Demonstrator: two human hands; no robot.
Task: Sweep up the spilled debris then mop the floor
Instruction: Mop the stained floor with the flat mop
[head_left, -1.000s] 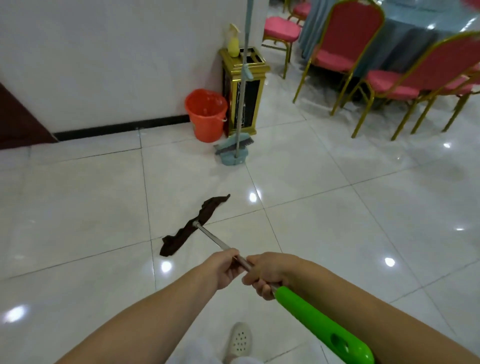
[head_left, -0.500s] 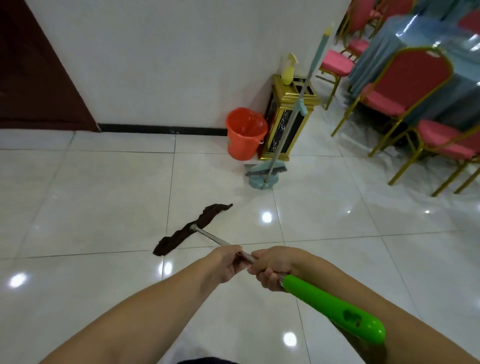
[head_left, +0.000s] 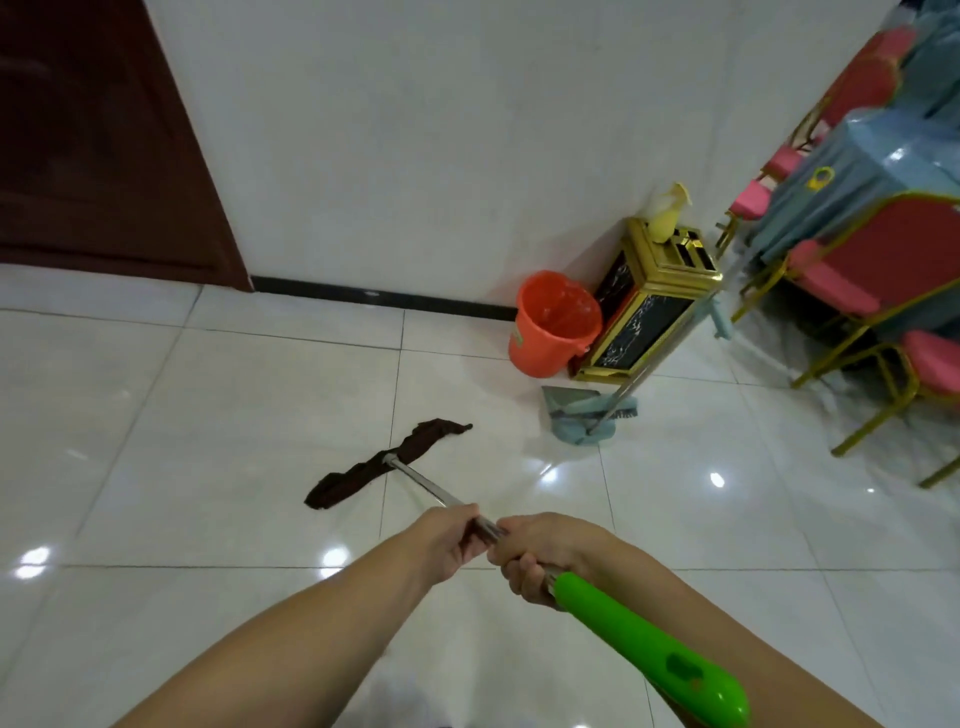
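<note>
A mop with a metal shaft (head_left: 426, 486) and a bright green end grip (head_left: 649, 652) points forward and down. Its dark brown cloth head (head_left: 384, 462) lies flat on the glossy white tiled floor (head_left: 208, 441). My left hand (head_left: 449, 540) grips the shaft ahead of my right hand (head_left: 540, 553), which holds it just above the green grip. The two hands sit close together. No debris shows on the tiles near the mop head.
An orange bucket (head_left: 553, 325) stands by the white wall. Beside it is a gold and black bin (head_left: 649, 306) with a yellow spray bottle (head_left: 667, 210) on top. A teal broom and dustpan (head_left: 587, 415) lean there. Red chairs (head_left: 883, 270) and a draped table fill the right.
The view has swung left, so the bucket, bin and chairs have shifted right and the dark door shows at left. Both hands keep their grip; the mop head stays on the floor.
</note>
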